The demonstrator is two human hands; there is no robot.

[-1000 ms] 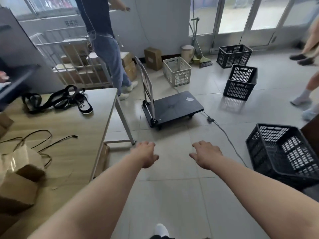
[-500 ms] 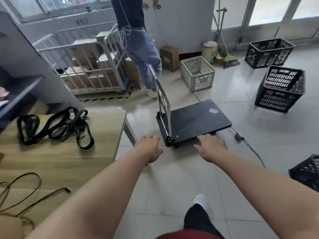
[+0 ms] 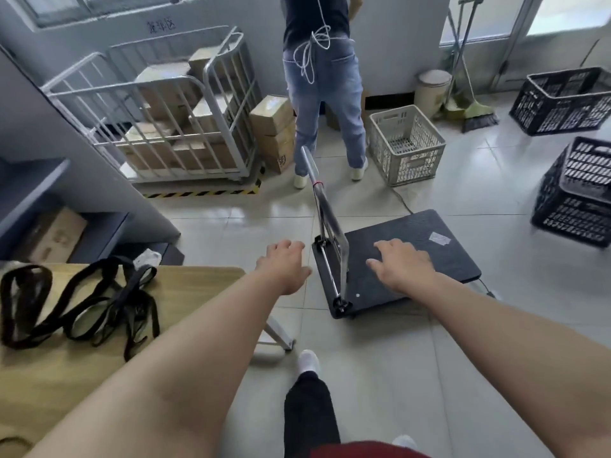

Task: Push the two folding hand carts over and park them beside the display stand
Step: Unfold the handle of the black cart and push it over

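A folding hand cart [image 3: 413, 249] with a black flat deck stands on the tiled floor just ahead of me. Its silver handle [image 3: 325, 206] rises upright at the deck's left end. My left hand [image 3: 286, 267] hovers to the left of the handle, fingers loosely bent, holding nothing. My right hand [image 3: 401, 266] is stretched out over the deck to the right of the handle, fingers spread, touching nothing that I can tell. Only one cart is in view.
A wooden table [image 3: 195, 282] with black straps [image 3: 82, 302] sits at my left. A wire roll cage [image 3: 158, 114] with boxes stands behind it. A person in jeans [image 3: 325, 94] stands beyond the cart, by a white crate [image 3: 406, 145]. Black crates [image 3: 575, 193] lie at the right.
I have walked closer to the cart; it now lies right under my hands. Both hands have reached forward to either side of the handle. The standing person has turned to the wall.
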